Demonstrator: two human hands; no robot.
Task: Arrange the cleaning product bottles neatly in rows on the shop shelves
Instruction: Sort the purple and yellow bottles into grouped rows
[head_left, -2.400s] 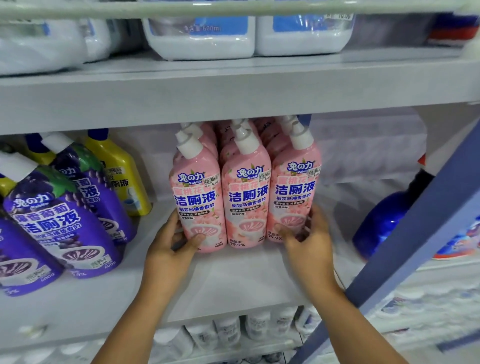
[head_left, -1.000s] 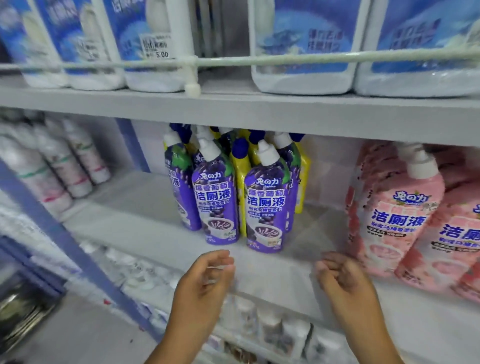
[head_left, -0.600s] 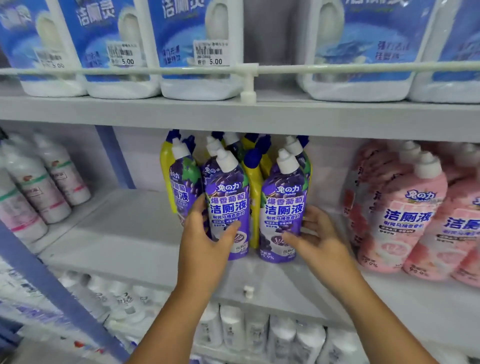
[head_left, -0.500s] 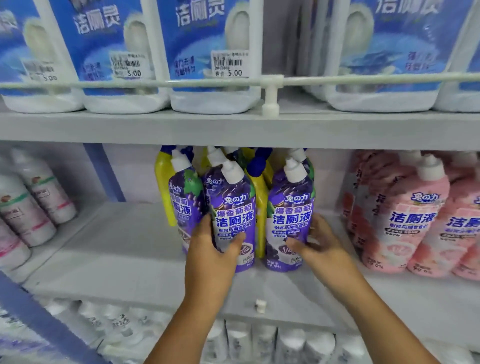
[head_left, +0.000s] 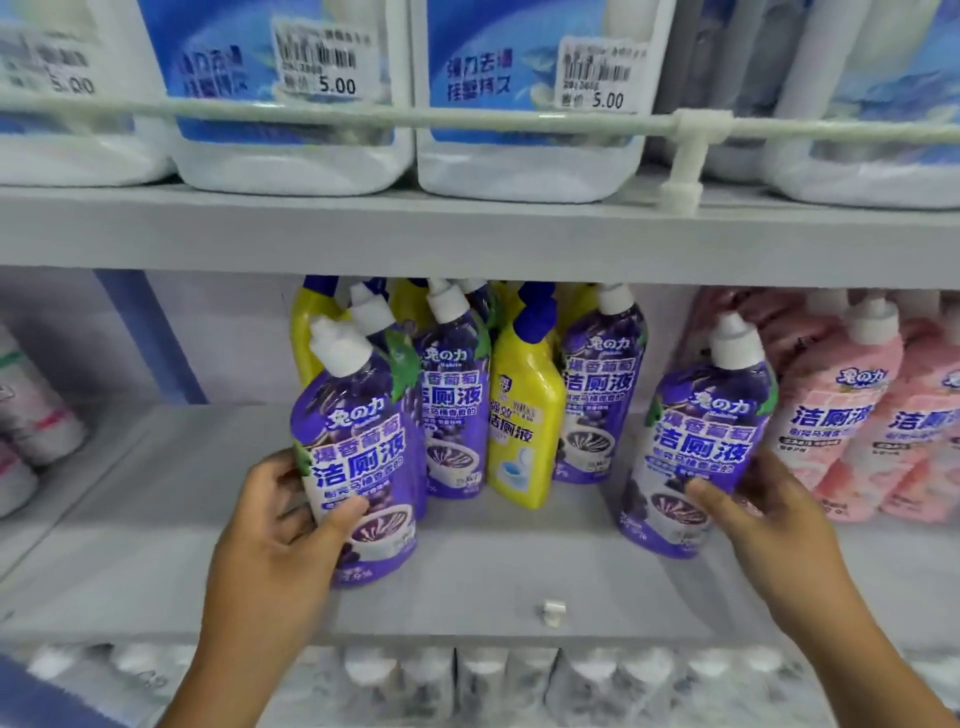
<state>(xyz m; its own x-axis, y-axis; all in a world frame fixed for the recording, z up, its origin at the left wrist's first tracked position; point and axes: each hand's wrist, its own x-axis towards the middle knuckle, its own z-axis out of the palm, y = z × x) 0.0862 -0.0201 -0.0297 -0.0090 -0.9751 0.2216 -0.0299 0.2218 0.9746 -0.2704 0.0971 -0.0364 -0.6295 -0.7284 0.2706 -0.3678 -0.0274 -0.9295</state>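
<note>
My left hand (head_left: 270, 525), lower left of centre, grips a purple plastic bottle with a white cap (head_left: 358, 447): thumb across the label, fingers curled behind its left edge. My right hand (head_left: 769, 519), lower right of centre, holds a second purple white-capped bottle (head_left: 696, 447), thumb on the label front and fingers wrapped round its right side. Both bottles tilt and sit forward on the grey metal middle shelf (head_left: 493, 571), well apart from each other. Between and behind them stands the rest of the cluster: three more purple bottles that I can count, plus a yellow plastic bottle with a blue cap (head_left: 524, 415) in front; more yellow ones sit behind, number unclear. At the right edge stand pink plastic bottles with white caps (head_left: 852, 410), at least three. Across the top of the frame, behind a white wire rail (head_left: 467, 120), the upper shelf holds white jugs with blue labels (head_left: 291, 88), at least four.
</note>
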